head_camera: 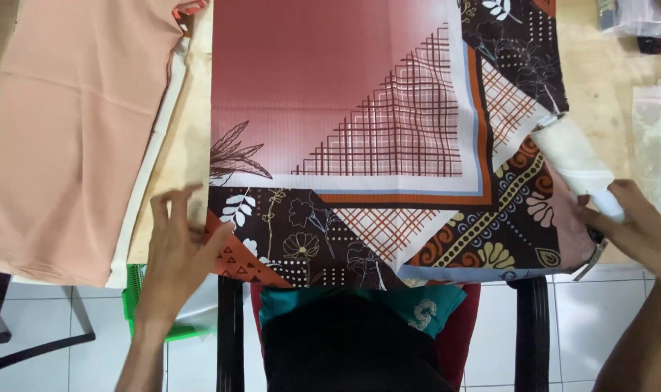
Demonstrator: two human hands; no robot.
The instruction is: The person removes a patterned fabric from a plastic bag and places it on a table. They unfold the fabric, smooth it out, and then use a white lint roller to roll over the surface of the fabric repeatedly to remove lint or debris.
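Observation:
A folded patterned cloth point(345, 131) in dusty pink, brown, orange and white lies on the wooden table point(606, 87) in front of me. My left hand point(176, 247) has its fingers spread and rests at the cloth's near left corner. At the cloth's right edge my right hand point(635, 229) grips one end of a white rolled object point(573, 160), which lies slanted on the cloth. A metal tool or clip point(590, 258) pokes out below that hand; I cannot tell what it is.
A stack of plain peach cloth point(62, 131) with a cream layer under it lies at the left. Clear plastic bags point(657, 138) sit at the right edge. Below the table's near edge are a green basket point(138, 305), black chair legs and white floor tiles.

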